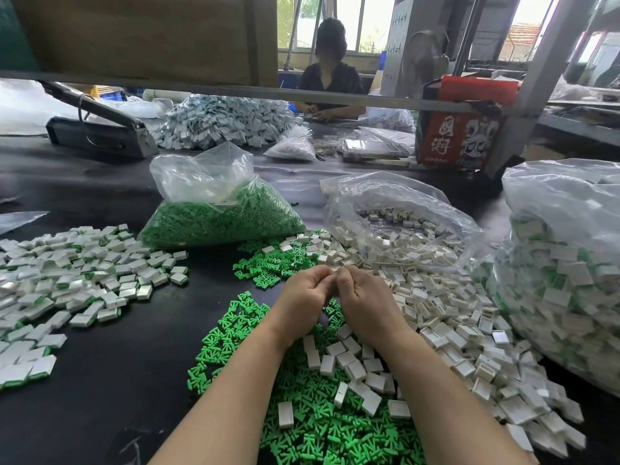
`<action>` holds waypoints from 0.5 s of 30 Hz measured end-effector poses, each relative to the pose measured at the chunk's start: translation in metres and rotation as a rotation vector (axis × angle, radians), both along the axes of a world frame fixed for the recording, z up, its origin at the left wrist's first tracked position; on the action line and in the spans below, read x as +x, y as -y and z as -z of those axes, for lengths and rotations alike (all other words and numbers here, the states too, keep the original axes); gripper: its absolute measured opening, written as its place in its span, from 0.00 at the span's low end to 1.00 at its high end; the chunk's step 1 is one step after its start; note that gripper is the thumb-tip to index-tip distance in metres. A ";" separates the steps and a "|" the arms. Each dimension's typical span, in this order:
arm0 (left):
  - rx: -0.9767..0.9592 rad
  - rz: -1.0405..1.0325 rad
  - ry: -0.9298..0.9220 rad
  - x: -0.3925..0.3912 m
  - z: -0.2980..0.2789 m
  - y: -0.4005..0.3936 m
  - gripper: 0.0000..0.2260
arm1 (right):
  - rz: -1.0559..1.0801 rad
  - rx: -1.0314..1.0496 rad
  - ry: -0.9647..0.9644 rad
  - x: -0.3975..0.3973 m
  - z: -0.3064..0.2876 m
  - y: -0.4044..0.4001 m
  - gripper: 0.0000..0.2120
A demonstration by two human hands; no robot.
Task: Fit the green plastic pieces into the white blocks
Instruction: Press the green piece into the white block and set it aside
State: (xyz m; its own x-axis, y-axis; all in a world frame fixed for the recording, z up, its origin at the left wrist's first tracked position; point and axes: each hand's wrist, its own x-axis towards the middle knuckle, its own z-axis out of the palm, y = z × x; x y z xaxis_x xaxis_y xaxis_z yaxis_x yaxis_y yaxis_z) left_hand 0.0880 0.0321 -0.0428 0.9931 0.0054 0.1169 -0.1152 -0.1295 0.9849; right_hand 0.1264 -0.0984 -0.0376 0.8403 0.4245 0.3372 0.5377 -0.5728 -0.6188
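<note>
My left hand (303,297) and my right hand (362,302) meet at the middle of the black table, fingers curled, fingertips touching around a small pale piece (335,272) that is mostly hidden. Loose green plastic pieces (302,417) lie in a pile under my forearms, with more green pieces (268,266) just beyond my hands. Empty white blocks (453,330) spread in a heap to the right, and some white blocks (349,364) sit on the green pile. Blocks fitted with green (77,280) cover the left side.
A clear bag of green pieces (218,219) stands ahead on the left, an open bag of white blocks (402,223) ahead on the right. A large bag of fitted blocks (563,280) fills the right edge. Another person (330,72) works across the table near a red carton (466,129).
</note>
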 end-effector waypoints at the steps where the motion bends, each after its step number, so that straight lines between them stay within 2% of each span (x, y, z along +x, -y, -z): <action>1: 0.009 -0.002 0.000 0.000 0.000 0.000 0.12 | -0.001 -0.004 -0.005 0.000 0.000 0.000 0.16; 7: 0.049 0.042 0.018 -0.003 -0.006 0.001 0.10 | 0.016 0.050 -0.029 -0.001 0.000 0.002 0.20; 15: 0.035 0.035 0.018 -0.004 -0.013 0.008 0.09 | 0.094 0.299 -0.055 0.000 0.002 0.001 0.19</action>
